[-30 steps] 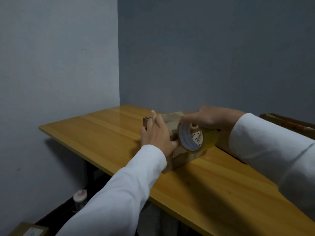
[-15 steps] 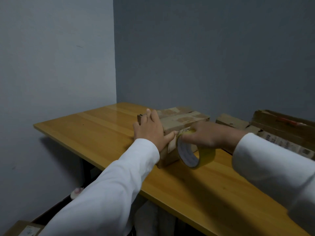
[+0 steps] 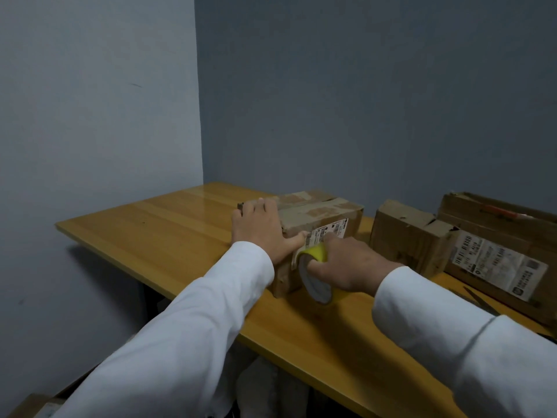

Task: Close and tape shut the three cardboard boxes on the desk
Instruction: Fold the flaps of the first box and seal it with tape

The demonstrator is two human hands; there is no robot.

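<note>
A small cardboard box [image 3: 319,214] with its flaps down sits on the wooden desk [image 3: 156,227]. My left hand [image 3: 262,233] lies flat on the box's near left corner, fingers straight, thumb against the white label. My right hand [image 3: 346,263] grips a roll of yellow tape [image 3: 316,277], held low against the box's near side, close to the desk top. A second box [image 3: 407,236] stands to the right with its top flaps roughly together. A third, larger box [image 3: 497,236] with a shipping label sits at the far right.
Two grey walls meet in a corner behind the desk. The desk's near edge runs diagonally from left to lower right. A dark thin object [image 3: 479,300] lies on the desk in front of the large box. Another carton [image 3: 30,407] sits on the floor at lower left.
My right hand has brought the tape roll down from above the box's top to its near side, by the desk. My left hand stays pressed on the box. The camera has tilted, showing the other boxes.
</note>
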